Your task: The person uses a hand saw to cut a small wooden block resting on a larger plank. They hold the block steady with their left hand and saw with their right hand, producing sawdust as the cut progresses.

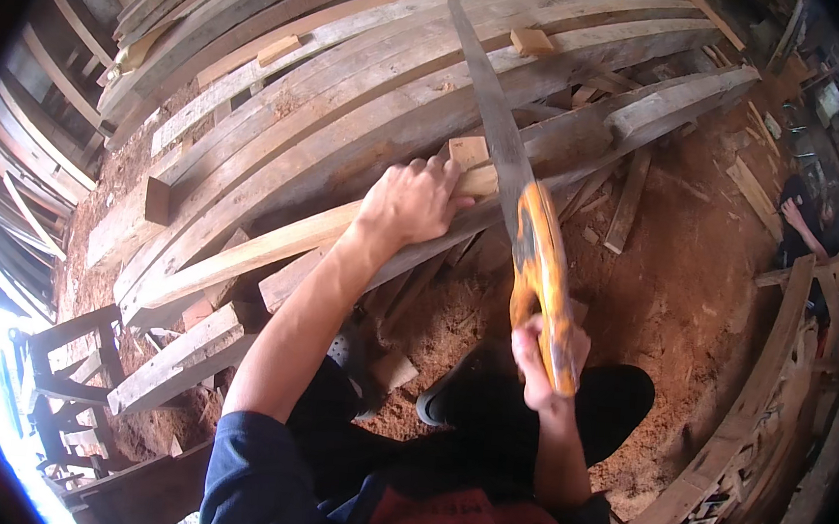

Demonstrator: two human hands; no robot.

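My left hand (411, 198) is closed on a pale narrow board (259, 241) that lies along weathered timber beams (361, 124); a small wooden block (468, 151) sits just beyond my fingers. My right hand (539, 365) grips the worn yellow handle (543, 262) of a hand saw. Its long grey blade (491, 100) points up and away, passing just right of the board's end and over the beams. Whether the blade touches the wood I cannot tell.
More long boards (164, 5) are stacked behind and at the left. A dark wooden frame (70, 382) stands lower left. Sawdust covers the floor (662, 311), where my feet are. At the right are heaped slats (741, 435) and part of another person (802, 218).
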